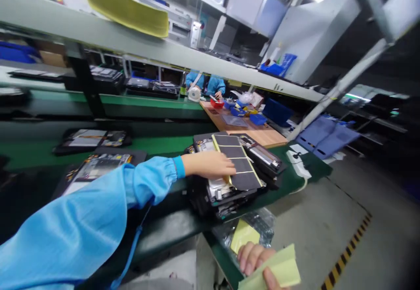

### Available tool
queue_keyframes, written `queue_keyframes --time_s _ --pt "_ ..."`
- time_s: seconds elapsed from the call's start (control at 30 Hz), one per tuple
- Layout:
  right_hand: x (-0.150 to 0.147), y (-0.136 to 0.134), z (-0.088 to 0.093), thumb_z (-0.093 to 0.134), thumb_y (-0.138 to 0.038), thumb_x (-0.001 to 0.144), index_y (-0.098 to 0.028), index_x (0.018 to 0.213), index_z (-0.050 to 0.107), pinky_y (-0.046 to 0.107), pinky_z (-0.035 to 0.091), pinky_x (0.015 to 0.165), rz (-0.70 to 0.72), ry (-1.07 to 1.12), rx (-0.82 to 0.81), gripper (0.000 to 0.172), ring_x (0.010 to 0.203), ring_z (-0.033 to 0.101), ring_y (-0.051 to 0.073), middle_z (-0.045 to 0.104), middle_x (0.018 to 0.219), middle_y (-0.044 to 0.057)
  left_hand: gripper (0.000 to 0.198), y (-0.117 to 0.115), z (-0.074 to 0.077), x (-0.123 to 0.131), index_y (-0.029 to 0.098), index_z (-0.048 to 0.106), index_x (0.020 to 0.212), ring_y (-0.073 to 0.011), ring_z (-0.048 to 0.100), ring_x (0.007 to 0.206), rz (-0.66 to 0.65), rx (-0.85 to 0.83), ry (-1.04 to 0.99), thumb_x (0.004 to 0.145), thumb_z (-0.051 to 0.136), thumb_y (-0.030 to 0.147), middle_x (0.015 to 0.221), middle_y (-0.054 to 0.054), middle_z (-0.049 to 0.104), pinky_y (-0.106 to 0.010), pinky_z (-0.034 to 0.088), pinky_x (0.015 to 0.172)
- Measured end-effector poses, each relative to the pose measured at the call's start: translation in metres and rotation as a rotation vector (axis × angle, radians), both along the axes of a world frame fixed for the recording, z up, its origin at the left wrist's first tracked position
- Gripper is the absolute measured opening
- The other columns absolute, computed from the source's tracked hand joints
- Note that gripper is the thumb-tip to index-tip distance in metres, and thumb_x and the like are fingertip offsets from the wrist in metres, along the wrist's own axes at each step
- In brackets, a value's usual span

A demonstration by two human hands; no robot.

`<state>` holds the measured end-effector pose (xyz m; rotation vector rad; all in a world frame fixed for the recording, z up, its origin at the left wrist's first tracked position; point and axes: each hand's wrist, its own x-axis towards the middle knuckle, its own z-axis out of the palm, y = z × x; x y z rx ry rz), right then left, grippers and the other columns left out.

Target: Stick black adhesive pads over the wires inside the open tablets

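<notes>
Several bins (258, 119) look blurry inside; right hand (255, 258) grips paper (282, 269), left hand (215, 165) touches sheet (244, 166), grip unclear.

From here I see a loose, shiny sky-blue fabric sleeve (82, 224) gathered into a snug turquoise cuff (179, 167) behind the bare left hand (213, 164), plus a slim blue cord (132, 247).

A dark green tabletop (166, 145) carries a stack of opened flat devices (218, 193) near its front edge. Around that stack, one black-framed device (105, 165) lies at nine o'clock and another (90, 138) toward ten. A wood-coloured board (275, 140) lies at one o'clock, a white paper (299, 148) at two, and a white power strip (296, 161) at three.
</notes>
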<state>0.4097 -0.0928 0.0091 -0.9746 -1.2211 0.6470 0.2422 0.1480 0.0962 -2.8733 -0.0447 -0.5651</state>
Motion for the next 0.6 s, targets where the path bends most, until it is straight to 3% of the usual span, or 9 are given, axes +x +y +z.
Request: queue_keyframes --time_s 0.07,0.13,0.2,0.23,0.3,0.37,0.4,0.5,0.6 --pt "-0.009 0.0 0.002 0.059 -0.05 0.095 -0.029 0.072 0.066 0.039 0.053 0.048 0.16 0.119 -0.006 0.031 0.047 0.061 0.025 0.059 0.052 0.008 0.032 -0.02 0.026 -0.031 0.014 0.071 0.121 -0.0349 0.065 0.131 0.114 -0.07 0.015 0.09 0.077 0.022 0.139 -0.022 0.069 -0.048 0.052 0.11" --pt "-0.018 0.005 -0.002 0.064 -0.047 0.095 -0.027 0.074 0.07 0.037 0.052 0.05 0.258 0.207 -0.012 0.029 0.051 0.06 0.023 0.059 0.054 0.007 0.036 -0.066 0.056 -0.077 0.013 0.067 0.133 -0.0364 0.055 0.143 0.234 -0.134 -0.009 0.1 0.066 0.028 0.151 -0.022 0.06 -0.052 0.043 0.119" --pt "-0.032 0.013 -0.012 0.07 -0.047 0.093 -0.026 0.074 0.073 0.034 0.053 0.051 0.312 0.247 -0.054 0.028 0.054 0.062 0.021 0.061 0.058 0.006 0.035 -0.136 0.074 -0.125 0.021 0.072 0.13 -0.0278 0.064 0.134 0.427 -0.291 -0.128 0.107 0.047 0.028 0.146 -0.011 0.067 -0.039 0.048 0.115" --pt "-0.042 0.018 -0.018 0.075 -0.047 0.09 -0.025 0.077 0.075 0.033 0.055 0.054 0.325 0.26 -0.119 0.026 0.059 0.065 0.021 0.066 0.063 0.006 0.036 -0.176 0.072 -0.144 0.026 0.073 0.13 -0.0238 0.067 0.128 0.563 -0.384 -0.215 0.109 0.044 0.03 0.143 -0.005 0.069 -0.032 0.052 0.11" --pt "-0.071 0.027 -0.03 0.087 -0.047 0.081 -0.024 0.088 0.078 0.032 0.061 0.064 0.348 0.279 -0.328 0.026 0.071 0.073 0.021 0.076 0.08 0.006 0.034 -0.251 0.045 -0.169 0.038 0.072 0.131 -0.0183 0.071 0.119 0.869 -0.482 -0.447 0.107 0.049 0.036 0.131 0.006 0.075 -0.024 0.051 0.11" --pt "-0.107 0.033 -0.037 0.096 -0.05 0.07 -0.022 0.095 0.079 0.034 0.064 0.075 0.451 0.29 -0.536 0.042 0.082 0.077 0.024 0.081 0.091 0.007 0.03 -0.304 -0.006 -0.18 0.042 0.074 0.127 -0.0203 0.073 0.118 1.192 -0.66 -0.693 0.102 0.058 0.045 0.128 0.008 0.077 -0.024 0.052 0.109" --pt "-0.125 0.034 -0.037 0.096 -0.053 0.066 -0.021 0.096 0.08 0.034 0.064 0.077 0.531 0.299 -0.595 0.047 0.084 0.077 0.025 0.082 0.094 0.008 0.034 -0.318 -0.034 -0.181 0.041 0.074 0.129 -0.0217 0.073 0.12 1.286 -0.765 -0.786 0.099 0.062 0.05 0.131 0.006 0.076 -0.025 0.054 0.107" --pt "-0.171 0.031 -0.033 0.094 -0.057 0.068 -0.019 0.095 0.082 0.034 0.065 0.074 0.76 0.288 -0.663 0.048 0.08 0.077 0.024 0.083 0.094 0.008 0.048 -0.324 -0.098 -0.181 0.03 0.071 0.136 -0.0237 0.079 0.099 1.233 -1.033 -0.958 0.093 0.068 0.053 0.122 -0.005 0.08 -0.027 0.065 0.083" --pt "-0.191 0.024 -0.028 0.091 -0.048 0.076 -0.02 0.092 0.084 0.029 0.063 0.07 0.828 0.226 -0.618 0.033 0.072 0.074 0.019 0.082 0.087 0.005 0.033 -0.304 -0.116 -0.187 0.023 0.08 0.114 -0.0207 0.076 0.08 1.163 -1.121 -1.05 0.096 0.066 0.048 0.1 -0.007 0.081 -0.025 0.063 0.071"
